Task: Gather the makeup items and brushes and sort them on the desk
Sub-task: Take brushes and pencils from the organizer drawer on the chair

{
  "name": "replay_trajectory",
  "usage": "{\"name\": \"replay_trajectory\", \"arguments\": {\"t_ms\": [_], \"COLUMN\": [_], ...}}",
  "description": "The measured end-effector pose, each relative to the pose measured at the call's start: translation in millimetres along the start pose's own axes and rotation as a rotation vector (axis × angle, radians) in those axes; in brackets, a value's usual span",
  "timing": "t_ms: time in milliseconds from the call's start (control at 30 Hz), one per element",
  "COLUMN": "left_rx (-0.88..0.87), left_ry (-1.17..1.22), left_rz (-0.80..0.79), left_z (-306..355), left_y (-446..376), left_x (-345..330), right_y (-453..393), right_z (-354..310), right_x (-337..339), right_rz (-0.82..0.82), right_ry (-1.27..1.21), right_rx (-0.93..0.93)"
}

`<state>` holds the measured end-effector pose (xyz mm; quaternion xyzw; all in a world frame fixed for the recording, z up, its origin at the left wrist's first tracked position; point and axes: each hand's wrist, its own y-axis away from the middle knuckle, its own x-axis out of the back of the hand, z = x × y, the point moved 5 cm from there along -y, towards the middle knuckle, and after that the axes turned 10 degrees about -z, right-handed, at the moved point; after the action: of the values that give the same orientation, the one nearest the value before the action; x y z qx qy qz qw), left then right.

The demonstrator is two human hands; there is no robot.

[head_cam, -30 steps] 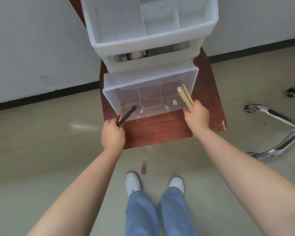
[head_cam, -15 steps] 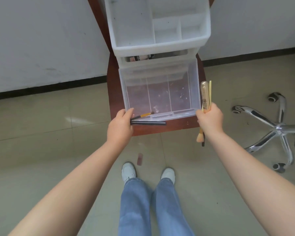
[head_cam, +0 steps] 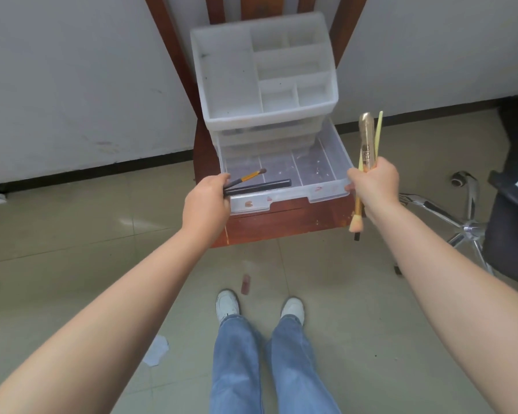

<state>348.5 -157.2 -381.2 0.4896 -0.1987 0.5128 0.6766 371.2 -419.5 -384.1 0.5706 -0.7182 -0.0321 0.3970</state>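
The left hand [head_cam: 206, 204] grips a small yellow-handled brush [head_cam: 249, 178] and a black cylindrical stick [head_cam: 259, 187] over the open clear plastic drawer [head_cam: 326, 196] of a white plastic organizer [head_cam: 222, 85] on a red-brown wooden chair [head_cam: 281, 224]. The right hand [head_cam: 374, 186] grips a gold tube [head_cam: 367, 135] and pale yellow-handled brushes [head_cam: 378, 135] upright beside the drawer.

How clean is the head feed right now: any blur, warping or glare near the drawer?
Head view: soft blur on the organizer top; wide-angle bending stretches both forearms; pale glare patch on the floor tiles; open drawer and brushes in the left hand read clearly.
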Motion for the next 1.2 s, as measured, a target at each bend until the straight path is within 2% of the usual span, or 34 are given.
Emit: {"name": "replay_trajectory", "arguments": {"t_ms": [233,433,533,633,733,867,1000,1100,1200], "left_rx": [0.006,0.011,-0.011,-0.049,-0.058,0.061,0.294,0.414,0.467], "left_ry": [0.068,0.162,0.265,0.345,0.372,0.261,0.251,0.293,0.319], "left_rz": [0.032,0.026,0.029,0.068,0.173,0.129,-0.005,-0.101,-0.176], "left_z": [3.9,7.0,10.4,19.6,16.8,-21.4,-72.2,-104.4,-138.6], "left_y": [6.1,1.3,-14.4,-30.6,-37.7,-24.9,-3.3,19.7,52.4], "left_x": [8.3,1.3,-2.9,-1.5,2.5,-11.1,-27.8,-54.7,-92.4], "right_y": [3.1,-8.7,-22.7,-32.2,-36.9,-43.6,-46.2,-21.2,26.1], "right_z": [-15.4,-11.9,-17.9,-21.5,-25.8,-44.8,-51.6,-26.8,23.8], "right_x": [6.8,-2.3,-17.8,-41.5,-67.2,-82.8,-92.0,-105.9,-145.9], "right_rz": [0.028,0.013,-0.047,-0.196,-0.353,-0.427,-0.419,-0.383,-0.499], "right_ry": [-0.035,-0.155,-0.316,-0.525,-0.552,-0.359,-0.029,0.171,0.357], "right_rx": [0.046,-0.022,-0.043,-0.05,-0.026,0.021,0.158,0.202,0.247]}}
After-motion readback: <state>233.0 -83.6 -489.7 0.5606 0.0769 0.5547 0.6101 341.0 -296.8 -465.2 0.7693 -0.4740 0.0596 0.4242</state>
